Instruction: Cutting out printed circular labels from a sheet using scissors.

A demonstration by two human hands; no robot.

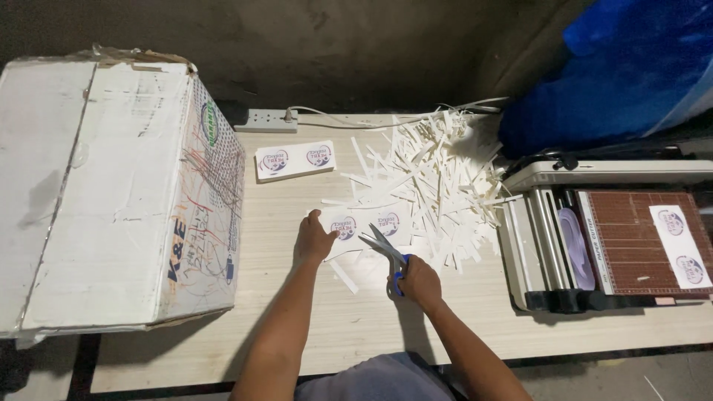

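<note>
The right hand (420,281) grips blue-handled scissors (388,251), blades parted and pointing up-left toward the printed strip (364,225); left of the scissors, the left hand (315,239) presses that strip flat, fingers spread; beyond lies a scrap pile (434,178).

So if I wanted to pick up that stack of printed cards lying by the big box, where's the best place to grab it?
Pinch the stack of cards at one short end, probably the right one, coming from the bare table in front. It lies flat, long side across; the cardboard box crowds its left end and the paper strips start further right.
</note>
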